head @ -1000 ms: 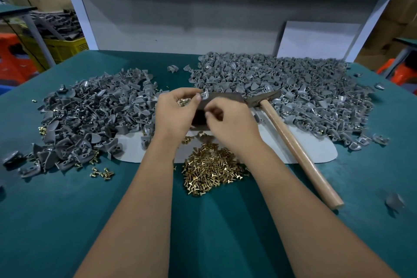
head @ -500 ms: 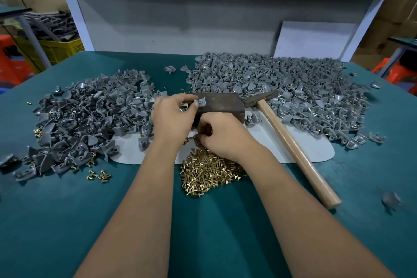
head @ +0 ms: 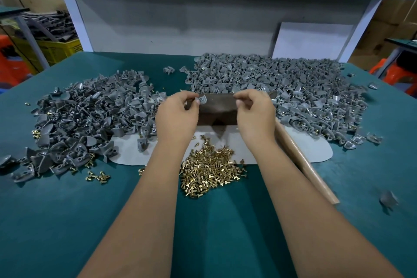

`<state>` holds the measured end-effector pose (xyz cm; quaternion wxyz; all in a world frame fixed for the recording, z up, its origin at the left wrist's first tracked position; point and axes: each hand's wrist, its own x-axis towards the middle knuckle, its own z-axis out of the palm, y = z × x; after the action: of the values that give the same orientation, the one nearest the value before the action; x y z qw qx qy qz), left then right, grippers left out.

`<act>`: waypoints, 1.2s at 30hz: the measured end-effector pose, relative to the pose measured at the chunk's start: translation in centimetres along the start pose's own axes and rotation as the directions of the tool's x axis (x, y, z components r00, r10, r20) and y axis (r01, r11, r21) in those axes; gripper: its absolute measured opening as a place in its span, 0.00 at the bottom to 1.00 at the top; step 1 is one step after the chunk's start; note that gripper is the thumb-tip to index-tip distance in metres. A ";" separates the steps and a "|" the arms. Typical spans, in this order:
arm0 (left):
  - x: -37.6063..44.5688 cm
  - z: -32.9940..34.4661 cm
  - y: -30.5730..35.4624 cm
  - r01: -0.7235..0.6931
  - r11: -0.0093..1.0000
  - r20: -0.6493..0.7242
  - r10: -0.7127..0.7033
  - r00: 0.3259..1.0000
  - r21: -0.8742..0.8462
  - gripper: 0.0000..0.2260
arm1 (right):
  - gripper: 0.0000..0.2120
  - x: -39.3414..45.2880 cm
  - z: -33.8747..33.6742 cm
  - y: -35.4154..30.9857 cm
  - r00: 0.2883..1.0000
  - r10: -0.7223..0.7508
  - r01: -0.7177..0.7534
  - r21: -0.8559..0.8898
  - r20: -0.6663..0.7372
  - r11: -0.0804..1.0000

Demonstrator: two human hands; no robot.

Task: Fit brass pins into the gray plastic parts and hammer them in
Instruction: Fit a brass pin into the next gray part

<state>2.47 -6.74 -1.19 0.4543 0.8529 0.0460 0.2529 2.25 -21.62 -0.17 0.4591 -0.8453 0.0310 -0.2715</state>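
My left hand pinches one gray plastic part between thumb and fingers, holding it over the left end of a dark metal block. My right hand hovers at the block's right end. Its thumb and fingertips are pinched together on a brass pin that barely shows. The loose brass pins lie heaped on the green table just below both wrists. A hammer's wooden handle runs down to the right beside my right forearm; its head is hidden behind my right hand.
A large pile of gray parts fills the back right, and another pile lies at the left with a few stray pins. A white mat lies under the block. One loose gray part sits at the far right.
My right hand rose from the brass pin pile to the block's right end, fingers pinched. My left hand kept holding the gray part at the block's left end.
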 end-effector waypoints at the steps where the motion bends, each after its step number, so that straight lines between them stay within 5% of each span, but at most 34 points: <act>1: 0.0 0.0 0.0 -0.002 1.000 -0.001 0.002 1.000 0.021 0.08 | 0.09 0.0 0.0 0.4 0.999 0.035 -0.035 -0.012 -0.025 0.999; 10: -0.3 -0.4 -0.1 0.006 0.999 0.043 -0.005 0.999 -0.035 0.06 | 0.12 -0.2 0.5 0.7 0.991 0.131 -0.132 -0.045 -0.022 0.990; 13: -0.4 -0.4 -0.3 -0.003 0.999 0.026 0.004 1.000 -0.035 0.07 | 0.11 -0.3 0.6 0.6 0.995 0.069 -0.076 -0.106 -0.068 0.992; 17: -0.6 -0.2 -0.1 -0.085 0.995 -0.031 0.084 0.996 -0.048 0.07 | 0.07 -0.4 0.8 0.1 0.997 0.039 -0.036 0.042 -0.063 0.998; 25: -0.8 0.7 0.3 -0.167 0.985 0.124 0.171 0.977 -0.041 0.08 | 0.07 -0.2 0.7 0.2 1.000 0.002 -0.003 0.066 0.004 0.998; 29: -0.8 0.7 0.3 -0.149 0.987 0.134 0.155 0.979 -0.056 0.08 | 0.15 -0.1 0.6 -0.2 0.999 -0.038 0.033 0.163 0.029 0.986; 36: -0.6 0.6 0.5 -0.130 0.990 0.156 0.136 0.978 -0.050 0.04 | 0.21 -0.3 0.6 -0.6 0.958 -0.220 0.227 -0.015 0.184 0.974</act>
<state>2.12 -7.70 -1.28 0.4555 0.8624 -0.0528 0.2146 2.17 -20.74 -0.03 0.4114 -0.8725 -0.1016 -0.2432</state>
